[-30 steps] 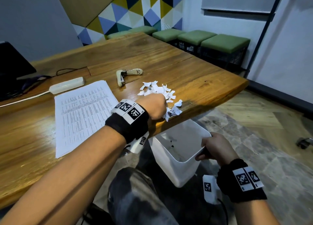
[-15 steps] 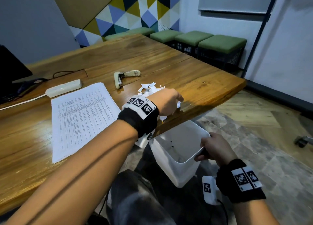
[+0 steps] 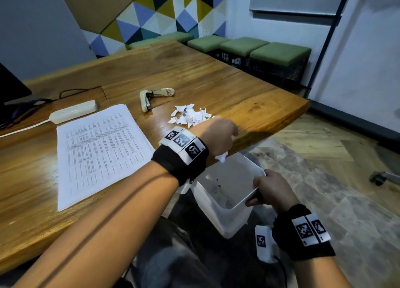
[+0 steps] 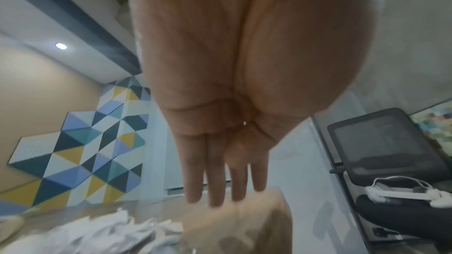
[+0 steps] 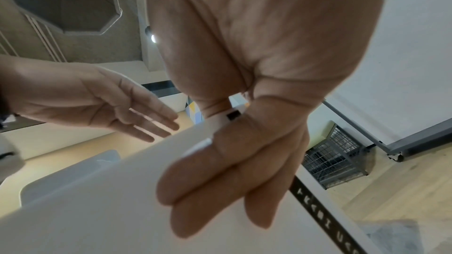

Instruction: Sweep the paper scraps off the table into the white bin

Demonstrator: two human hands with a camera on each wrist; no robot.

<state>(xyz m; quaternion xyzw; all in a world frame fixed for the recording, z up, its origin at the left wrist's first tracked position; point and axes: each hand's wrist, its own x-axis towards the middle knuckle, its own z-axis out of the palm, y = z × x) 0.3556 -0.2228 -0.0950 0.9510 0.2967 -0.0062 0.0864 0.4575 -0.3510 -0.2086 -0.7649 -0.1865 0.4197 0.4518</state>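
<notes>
A pile of torn white paper scraps (image 3: 190, 115) lies on the wooden table (image 3: 249, 105), close to its near edge. My left hand (image 3: 219, 134) hangs over that edge just right of the pile, and the left wrist view shows its fingers (image 4: 220, 181) straight beside the scraps (image 4: 97, 233). One crumpled scrap (image 3: 221, 157) is in the air under the hand, above the white bin (image 3: 218, 212). My right hand (image 3: 270, 190) grips the bin's right rim and holds it below the table edge, fingers (image 5: 220, 181) curled over the bin wall (image 5: 97, 210).
A beige stapler (image 3: 151, 97) lies behind the pile. A stack of printed sheets (image 3: 99, 149) and a white power strip (image 3: 73, 111) sit to the left. Green stools (image 3: 270, 51) line the far wall, and a chair caster (image 3: 381, 177) stands on the floor at right.
My left hand swept right along the near side of the pile and past the table edge. The scraps that lay at the edge are gone from it. The right hand kept hold of the bin.
</notes>
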